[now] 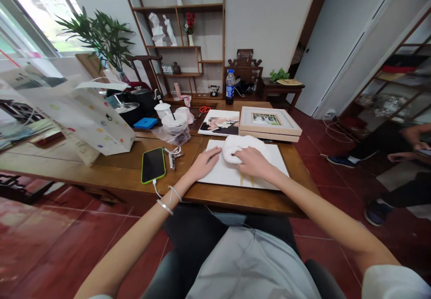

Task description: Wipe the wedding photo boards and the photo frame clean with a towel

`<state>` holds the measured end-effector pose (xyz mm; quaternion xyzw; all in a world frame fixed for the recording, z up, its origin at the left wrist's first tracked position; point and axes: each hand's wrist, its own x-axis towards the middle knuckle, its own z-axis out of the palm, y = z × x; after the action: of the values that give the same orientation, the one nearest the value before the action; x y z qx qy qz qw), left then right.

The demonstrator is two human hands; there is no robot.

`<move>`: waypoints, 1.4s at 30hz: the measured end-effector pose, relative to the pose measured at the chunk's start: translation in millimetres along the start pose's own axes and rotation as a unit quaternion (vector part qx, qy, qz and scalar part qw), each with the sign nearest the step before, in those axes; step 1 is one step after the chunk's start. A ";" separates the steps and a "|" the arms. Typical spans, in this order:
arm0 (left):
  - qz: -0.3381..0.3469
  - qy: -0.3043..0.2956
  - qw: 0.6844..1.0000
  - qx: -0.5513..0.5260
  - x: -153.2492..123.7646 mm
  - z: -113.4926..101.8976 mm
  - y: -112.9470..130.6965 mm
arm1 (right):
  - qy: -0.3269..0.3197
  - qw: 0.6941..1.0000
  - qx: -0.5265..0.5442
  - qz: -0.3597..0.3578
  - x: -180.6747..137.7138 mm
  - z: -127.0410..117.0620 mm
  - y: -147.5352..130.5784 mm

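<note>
A flat white board (269,162) lies on the wooden table (134,164) in front of me. My left hand (204,164) rests flat on the board's left edge with fingers stretched out. My right hand (252,162) presses a white cloth (237,146) onto the board, fingers curled over the cloth. A phone (153,165) in a green case lies left of my left hand, with a metal clip (173,155) beside it.
Behind the board are a framed picture (269,121) and a photo print (218,122). A plastic bag with a lidded cup (173,126), a blue bottle (230,86), red scissors (204,109) and a dotted paper bag (90,119) stand further back. Another person's legs (387,164) are at the right.
</note>
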<state>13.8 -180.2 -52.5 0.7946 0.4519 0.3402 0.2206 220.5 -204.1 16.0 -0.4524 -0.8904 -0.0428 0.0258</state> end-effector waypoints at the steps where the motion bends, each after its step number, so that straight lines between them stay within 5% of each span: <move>1: -0.006 0.007 1.000 -0.006 -0.2 -0.3 0.7 | 0.003 1.000 -0.009 -0.001 2.3 2.0 -7.6; 5: -0.020 0.027 0.998 -0.048 -0.9 -1.8 2.0 | 0.019 0.999 -0.035 -0.020 2.3 8.5 -46.1; 10: -0.028 0.043 0.997 -0.058 -1.9 -3.8 3.8 | 0.029 0.988 -0.022 -0.152 -17.9 2.7 -72.5; 16: -0.017 0.011 0.999 -0.036 -1.0 -3.4 6.9 | -0.037 0.976 0.075 -0.202 -59.6 -33.2 -53.5; 22: 0.009 -0.005 1.000 -0.008 0.0 -1.3 0.2 | 0.027 0.983 0.157 -0.093 -82.4 -61.4 -10.1; 29: 0.014 0.004 1.000 0.018 -0.5 0.1 1.8 | 0.228 0.970 0.047 -0.069 -20.0 -49.3 34.4; 36: 0.019 0.014 0.999 0.033 0.4 -1.2 -1.2 | 0.118 0.978 -0.051 -0.162 60.7 -7.3 17.1; 42: 0.017 0.018 0.999 0.028 0.6 -2.3 0.4 | 0.041 0.989 -0.066 -0.128 77.8 -0.3 4.5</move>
<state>12.6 -179.8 -50.5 0.8017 0.4517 0.3456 0.1838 178.3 -138.9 23.1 -0.3329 -0.9346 -0.1226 0.0265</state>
